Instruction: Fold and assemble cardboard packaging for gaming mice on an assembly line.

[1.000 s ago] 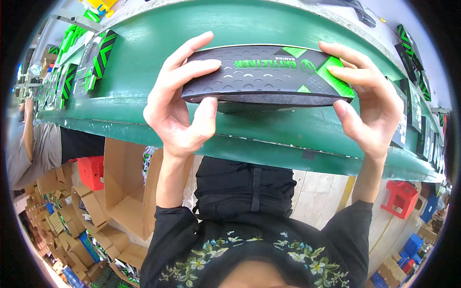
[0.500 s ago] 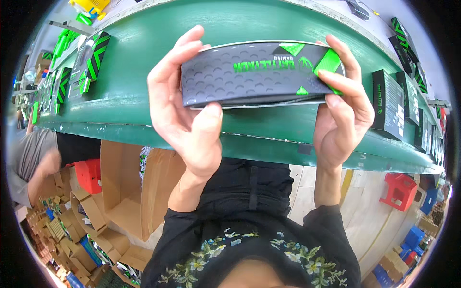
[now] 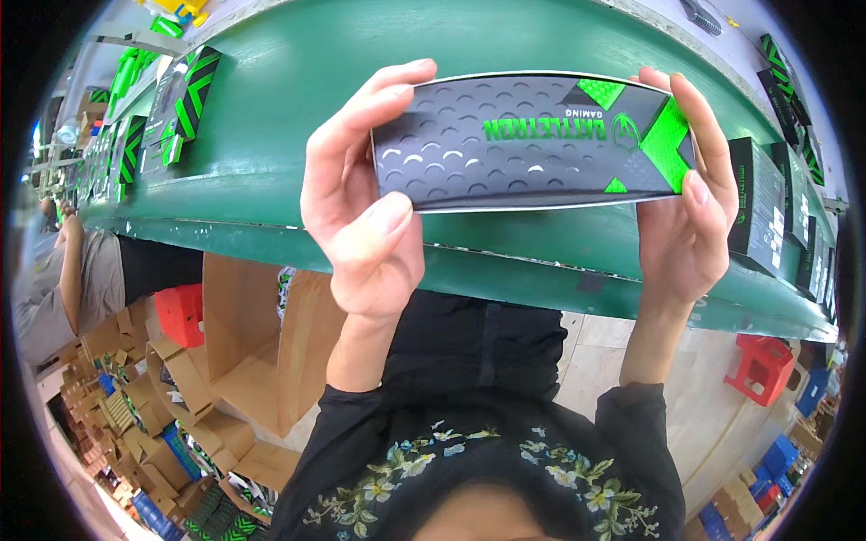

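A long black box [image 3: 505, 144] with green corner patches and raised dimples is held up above the green bench. Its broad printed face is toward me, with the lettering upside down. My left hand [image 3: 365, 203] grips the left end, thumb on the lower edge and fingers behind and over the top. At the other end my right hand [image 3: 690, 198] is closed round the box, its thumb near the lower right corner and fingers along the right side. The back of the box is hidden.
The green bench [image 3: 298, 99] runs across in front of me. Similar black-and-green boxes stand at left [image 3: 192, 95] and right [image 3: 756, 207]. An open cardboard carton [image 3: 239, 343] sits below the bench, beside red stools [image 3: 760, 370]. A co-worker [image 3: 77, 279] sits at far left.
The box and both hands have shifted right in view. My right thumb and fingers have moved outward to the box's end, uncovering its green patch. The co-worker's arm has moved toward the bench.
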Available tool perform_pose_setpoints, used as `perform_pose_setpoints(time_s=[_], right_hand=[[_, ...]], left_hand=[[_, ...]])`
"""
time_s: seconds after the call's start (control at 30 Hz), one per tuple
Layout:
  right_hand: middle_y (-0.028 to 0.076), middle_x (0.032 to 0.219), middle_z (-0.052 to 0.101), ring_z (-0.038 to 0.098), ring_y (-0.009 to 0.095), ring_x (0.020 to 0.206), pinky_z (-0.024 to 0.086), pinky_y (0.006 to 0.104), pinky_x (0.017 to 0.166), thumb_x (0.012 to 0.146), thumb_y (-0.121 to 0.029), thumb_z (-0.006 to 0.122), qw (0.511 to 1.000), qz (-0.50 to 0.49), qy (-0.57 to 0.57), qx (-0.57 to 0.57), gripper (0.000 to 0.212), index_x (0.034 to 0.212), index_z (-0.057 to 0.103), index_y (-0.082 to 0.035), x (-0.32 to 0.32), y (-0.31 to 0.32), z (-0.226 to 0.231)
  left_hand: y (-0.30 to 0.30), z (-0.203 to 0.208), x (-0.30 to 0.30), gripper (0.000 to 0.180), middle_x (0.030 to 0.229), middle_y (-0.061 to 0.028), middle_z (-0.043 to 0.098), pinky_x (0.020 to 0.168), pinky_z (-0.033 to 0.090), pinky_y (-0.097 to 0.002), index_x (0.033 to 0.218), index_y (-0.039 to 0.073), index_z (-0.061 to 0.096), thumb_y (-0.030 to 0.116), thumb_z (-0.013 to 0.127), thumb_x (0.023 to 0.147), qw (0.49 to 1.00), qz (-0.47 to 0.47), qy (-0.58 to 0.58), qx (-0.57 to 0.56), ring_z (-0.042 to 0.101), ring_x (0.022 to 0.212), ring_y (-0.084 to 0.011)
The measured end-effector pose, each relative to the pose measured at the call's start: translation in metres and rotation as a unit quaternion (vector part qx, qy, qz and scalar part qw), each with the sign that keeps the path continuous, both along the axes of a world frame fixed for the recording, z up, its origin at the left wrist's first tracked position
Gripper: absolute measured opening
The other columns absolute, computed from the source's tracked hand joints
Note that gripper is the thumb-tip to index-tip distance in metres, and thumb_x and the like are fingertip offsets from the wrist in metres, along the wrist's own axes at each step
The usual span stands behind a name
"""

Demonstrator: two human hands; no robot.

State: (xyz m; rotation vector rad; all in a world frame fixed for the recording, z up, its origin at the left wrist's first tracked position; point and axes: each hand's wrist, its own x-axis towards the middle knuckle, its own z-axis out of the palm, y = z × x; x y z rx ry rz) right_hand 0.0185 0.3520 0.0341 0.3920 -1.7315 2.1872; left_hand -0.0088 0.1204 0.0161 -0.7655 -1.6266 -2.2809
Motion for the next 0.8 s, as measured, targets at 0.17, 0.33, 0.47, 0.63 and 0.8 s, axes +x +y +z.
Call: perform_pose_setpoints(time_s=[0.17, 0.33, 0.47, 0.63, 0.8], right_hand=[[0.03, 0.144, 0.04, 0.045, 0.032, 0.132, 0.034, 0.0417, 0.111, 0.086, -0.017, 0.051, 0.999, -0.004, -0.025, -0.041, 0.065, 0.141, 0.035, 0.014, -0.005, 0.002, 0.001], [0.021, 0.134, 0.054, 0.05, 0.024, 0.125, 0.036, 0.0359, 0.108, 0.087, -0.008, 0.053, 0.998, 0.045, 0.013, -0.031, 0.05, 0.134, 0.049, 0.01, -0.01, 0.003, 0.004], [0.015, 0.128, 0.058, 0.052, 0.021, 0.12, 0.036, 0.0324, 0.106, 0.088, -0.011, 0.056, 0.997, -0.015, 0.049, 0.056, 0.041, 0.124, 0.058, 0.007, -0.013, 0.009, -0.004], [0.012, 0.125, 0.054, 0.051, 0.02, 0.116, 0.037, 0.0298, 0.102, 0.082, -0.01, 0.067, 0.99, -0.075, 0.061, 0.102, 0.041, 0.121, 0.062, 0.001, -0.01, -0.012, 0.0], [0.023, 0.142, 0.038, 0.048, 0.037, 0.125, 0.044, 0.0439, 0.1, 0.069, -0.025, 0.086, 0.941, -0.168, 0.212, 0.202, 0.049, 0.111, 0.069, -0.007, -0.02, -0.015, -0.011]], left_hand=[[-0.001, 0.004, -0.007, 0.064, 0.14, -0.0375, 0.036, 0.108, 0.035, -0.0511, 0.137, 0.0, 0.044, 0.019, 0.049, 0.076, 1.0, 0.012, 0.002, 0.0, 0.045, 0.126, -0.0395], [-0.001, 0.001, -0.009, 0.044, 0.138, -0.0361, 0.04, 0.103, 0.042, -0.0484, 0.115, -0.002, 0.059, 0.02, 0.048, 0.078, 0.998, 0.046, 0.032, -0.025, 0.052, 0.119, -0.0382], [0.017, 0.002, -0.01, 0.029, 0.123, -0.0303, 0.054, 0.102, 0.037, -0.042, 0.085, -0.002, 0.07, 0.014, 0.048, 0.076, 0.995, 0.083, 0.05, -0.037, 0.049, 0.121, -0.032], [0.024, -0.002, -0.016, 0.022, 0.133, -0.0277, 0.044, 0.095, 0.044, -0.0428, 0.089, 0.01, 0.068, 0.0, 0.058, 0.072, 0.981, 0.109, 0.152, -0.054, 0.051, 0.116, -0.0337], [0.026, -0.008, -0.024, 0.048, 0.131, -0.0242, 0.043, 0.083, 0.051, -0.0427, 0.101, 0.019, 0.066, 0.02, 0.091, 0.061, 0.943, 0.174, 0.26, -0.114, 0.056, 0.107, -0.0355]])
